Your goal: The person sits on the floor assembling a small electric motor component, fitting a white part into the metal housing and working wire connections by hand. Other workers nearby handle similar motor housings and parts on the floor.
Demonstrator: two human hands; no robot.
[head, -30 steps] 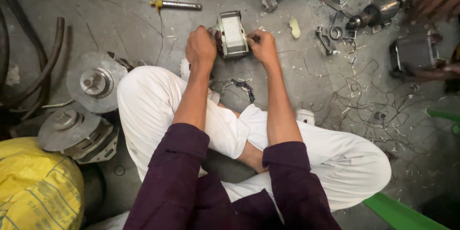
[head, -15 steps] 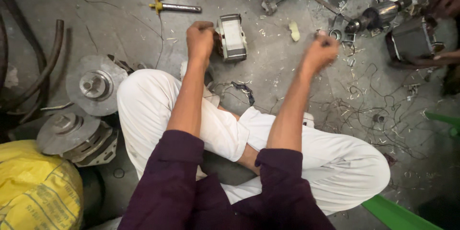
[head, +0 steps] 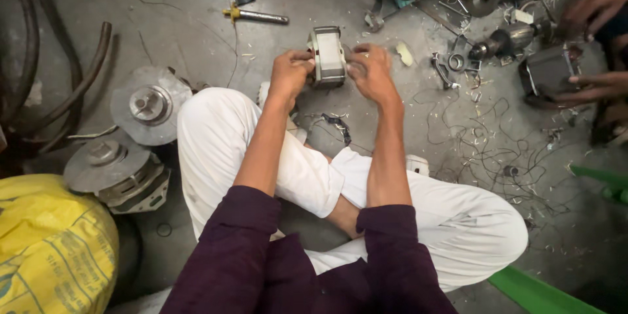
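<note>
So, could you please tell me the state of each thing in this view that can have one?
motor stator block: upright on the floor, gripped from both sides.
left hand: closed on the block's left side.
right hand: closed on the block's right side.
screwdriver: lying flat, untouched.
two round motor covers: lying on the floor, detached.
yellow sack: full, lying beside the person.
copper wire scraps: loose, scattered.
</note>
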